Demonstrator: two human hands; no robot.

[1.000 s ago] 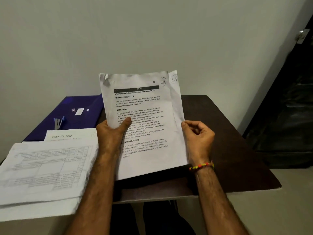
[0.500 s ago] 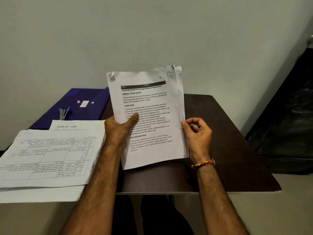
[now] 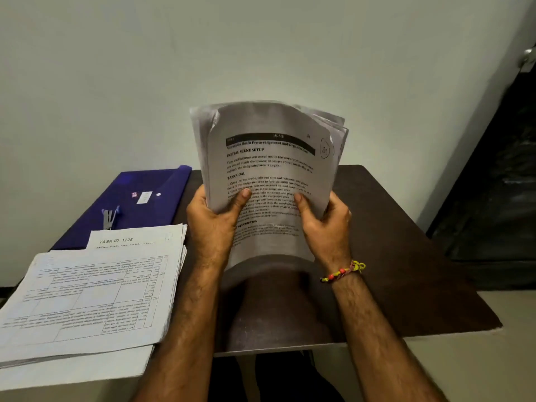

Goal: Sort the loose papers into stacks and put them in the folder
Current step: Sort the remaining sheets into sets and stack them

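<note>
Gripping the bowed papers (image 3: 269,181) by both side edges, left hand (image 3: 214,221) and right hand (image 3: 327,224).

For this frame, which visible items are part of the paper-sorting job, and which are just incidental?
Part of the job:
held sheaf of papers
left hand
right hand
paper stack
blue folder

Incidental:
brown table
beaded wristband
</note>
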